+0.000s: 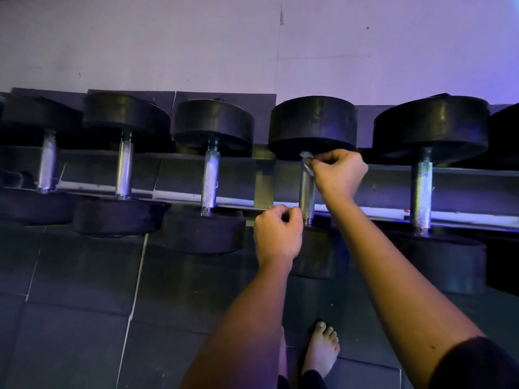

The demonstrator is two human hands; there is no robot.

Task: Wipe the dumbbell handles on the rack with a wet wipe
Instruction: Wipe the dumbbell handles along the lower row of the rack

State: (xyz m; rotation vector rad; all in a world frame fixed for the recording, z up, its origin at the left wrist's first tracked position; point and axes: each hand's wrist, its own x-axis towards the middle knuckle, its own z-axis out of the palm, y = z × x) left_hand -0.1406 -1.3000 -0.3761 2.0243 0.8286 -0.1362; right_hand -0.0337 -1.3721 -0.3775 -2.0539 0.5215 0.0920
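Note:
Several black dumbbells with knurled chrome handles lie across a low rack (463,186). My right hand (338,172) pinches a small white wet wipe (306,158) against the top end of the fourth handle (306,195), just under its far weight plate (313,124). My left hand (276,234) hovers at the lower end of that same handle, its fingers curled with nothing seen in them. The other handles, such as the third handle (210,181) and the fifth handle (420,192), stand free of my hands.
A pale wall (252,46) rises behind the rack. Dark rubber floor tiles (84,304) cover the ground in front. My bare foot (321,349) stands on the tiles below the fourth dumbbell.

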